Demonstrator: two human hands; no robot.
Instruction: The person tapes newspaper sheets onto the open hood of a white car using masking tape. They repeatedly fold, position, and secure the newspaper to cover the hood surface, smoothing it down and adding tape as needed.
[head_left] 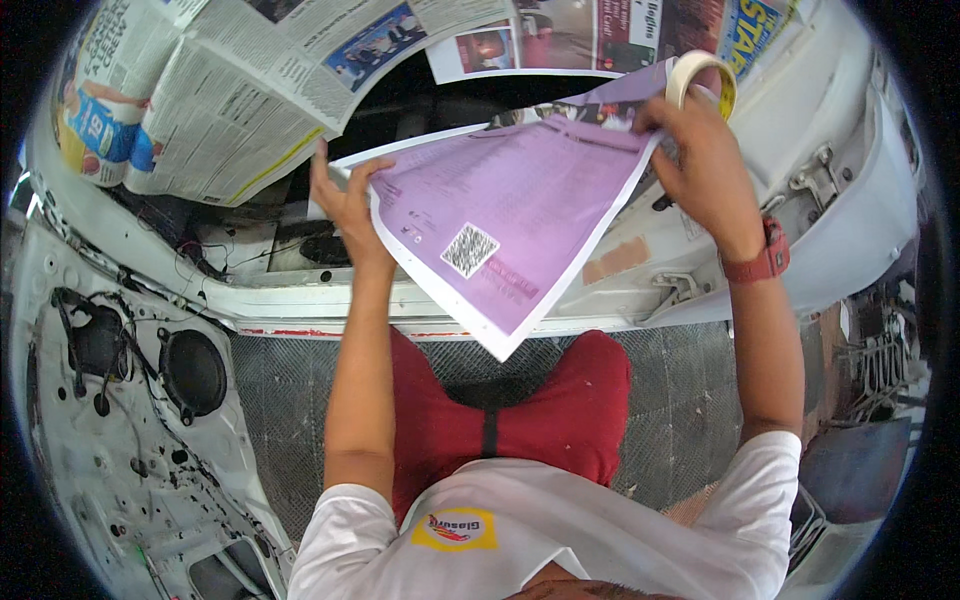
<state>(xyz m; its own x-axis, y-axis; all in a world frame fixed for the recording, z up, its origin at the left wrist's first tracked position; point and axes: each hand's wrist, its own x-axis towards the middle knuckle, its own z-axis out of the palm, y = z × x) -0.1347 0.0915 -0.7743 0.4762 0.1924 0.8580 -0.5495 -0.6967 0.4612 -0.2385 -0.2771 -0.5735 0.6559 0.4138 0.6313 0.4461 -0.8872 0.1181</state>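
A purple-printed newspaper sheet (pixel 560 185) with a white border hangs between my two hands, one corner pointing down toward my knees. My left hand (pixel 350 205) grips its left edge, the thumb side over the paper and another finger raised behind. At the upper right of the sheet, the fingers of my right hand (pixel 705 165) are closed on the paper. A roll of masking tape (pixel 688 78) rests against the top of that hand; how it is held is partly hidden. Other newspaper sheets (pixel 250 95) cover the opening of a white car body beyond.
The white car sill (pixel 300 305) runs across in front of my knees. A stripped door panel (pixel 120 400) with loose wires and a round speaker (pixel 193 372) stands at left. On the right is another white door (pixel 840 235) with hinges. Metal racks (pixel 880 365) stand far right.
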